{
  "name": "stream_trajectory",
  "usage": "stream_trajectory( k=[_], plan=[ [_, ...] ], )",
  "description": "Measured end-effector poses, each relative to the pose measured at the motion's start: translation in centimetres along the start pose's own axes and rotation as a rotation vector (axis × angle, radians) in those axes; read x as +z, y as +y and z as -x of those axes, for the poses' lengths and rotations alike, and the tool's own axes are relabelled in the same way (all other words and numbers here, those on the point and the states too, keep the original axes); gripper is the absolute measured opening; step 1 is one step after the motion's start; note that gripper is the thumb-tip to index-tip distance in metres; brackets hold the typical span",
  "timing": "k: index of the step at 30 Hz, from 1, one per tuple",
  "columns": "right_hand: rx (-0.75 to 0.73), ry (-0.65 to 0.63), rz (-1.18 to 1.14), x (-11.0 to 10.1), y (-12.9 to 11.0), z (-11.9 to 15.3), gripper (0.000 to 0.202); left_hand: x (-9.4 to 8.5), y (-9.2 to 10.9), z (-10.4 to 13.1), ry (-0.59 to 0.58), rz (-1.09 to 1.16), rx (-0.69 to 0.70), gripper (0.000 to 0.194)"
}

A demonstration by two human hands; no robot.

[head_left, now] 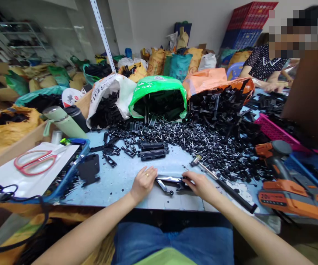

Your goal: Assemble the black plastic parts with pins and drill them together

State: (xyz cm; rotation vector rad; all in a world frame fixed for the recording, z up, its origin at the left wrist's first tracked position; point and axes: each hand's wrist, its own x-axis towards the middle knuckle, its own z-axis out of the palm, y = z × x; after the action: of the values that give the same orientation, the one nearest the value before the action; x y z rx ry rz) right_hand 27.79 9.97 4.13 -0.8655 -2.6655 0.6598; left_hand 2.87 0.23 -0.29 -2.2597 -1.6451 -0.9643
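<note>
A black part with a shiny bar and a hinged arm (163, 186) lies at the table's front edge between my two hands. My left hand (144, 183), with a ring on one finger, closes on its left end. At its right end my right hand (199, 185) pinches the part between thumb and fingers. Just beyond, two long black assemblies (153, 151) lie side by side. A hammer (219, 182) with a black grip rests to the right of my right hand. The fingertips partly hide both ends of the part.
Loose black pieces and metal pins (200, 143) cover the table's back and right. A cordless drill (288, 184) lies at right; scissors (35, 162) rest on a blue basket (78, 162) at left. Open sacks (159, 82) line the back. A co-worker (266, 66) sits at far right.
</note>
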Motion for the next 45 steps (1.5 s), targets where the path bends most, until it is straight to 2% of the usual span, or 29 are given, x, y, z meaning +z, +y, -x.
stream_trajectory(
  k=[6,10,14,17,19,22,23,25,27,30,35,41,45],
  plan=[
    [-0.055,0.078,-0.01,0.9,0.1,1.2,0.022,0.1,-1.0,-0.2,-0.027,0.052,0.07,0.026],
    [-0.081,0.16,0.003,2.5,0.7,2.3,0.028,0.2,-1.6,0.2,-0.021,0.078,0.15,0.027],
    [-0.061,0.215,-0.03,3.8,2.0,3.5,0.033,0.3,-1.7,0.1,-0.033,0.106,0.128,0.027],
    [-0.059,0.182,-0.028,3.3,2.2,3.9,0.039,-0.2,-1.2,-0.1,-0.055,0.089,0.101,0.028],
    [-0.075,0.182,0.019,2.7,1.3,3.3,0.036,-0.8,-0.2,0.0,-0.056,0.045,0.02,0.029],
    [-0.139,0.225,0.025,2.9,-1.4,0.9,0.036,-1.5,2.4,0.5,0.0,-0.088,-0.271,0.025],
    [-0.171,0.218,0.0,3.3,-2.3,-0.2,0.038,-1.5,3.6,0.7,-0.016,-0.13,-0.374,0.022],
    [-0.228,0.15,-0.057,4.5,-3.8,-2.4,0.04,-1.1,5.7,0.8,-0.132,-0.178,-0.543,0.021],
    [-0.25,0.079,-0.11,5.6,-4.6,-4.0,0.039,-0.5,7.4,0.7,-0.3,-0.163,-0.67,0.024],
    [-0.233,0.024,-0.173,6.4,-4.5,-4.8,0.039,0.2,8.3,0.2,-0.44,-0.116,-0.809,0.028],
    [-0.12,0.013,-0.107,6.3,-4.6,-4.2,0.039,0.1,7.7,0.0,-0.476,-0.127,-0.802,0.031],
    [-0.135,0.023,-0.087,6.8,-4.8,-4.6,0.04,1.2,8.3,-0.5,-0.444,-0.093,-0.807,0.034],
    [-0.169,0.05,-0.003,6.3,-5.1,-4.0,0.038,-0.2,7.0,0.1,-0.478,-0.017,-0.702,0.03]
  ],
)
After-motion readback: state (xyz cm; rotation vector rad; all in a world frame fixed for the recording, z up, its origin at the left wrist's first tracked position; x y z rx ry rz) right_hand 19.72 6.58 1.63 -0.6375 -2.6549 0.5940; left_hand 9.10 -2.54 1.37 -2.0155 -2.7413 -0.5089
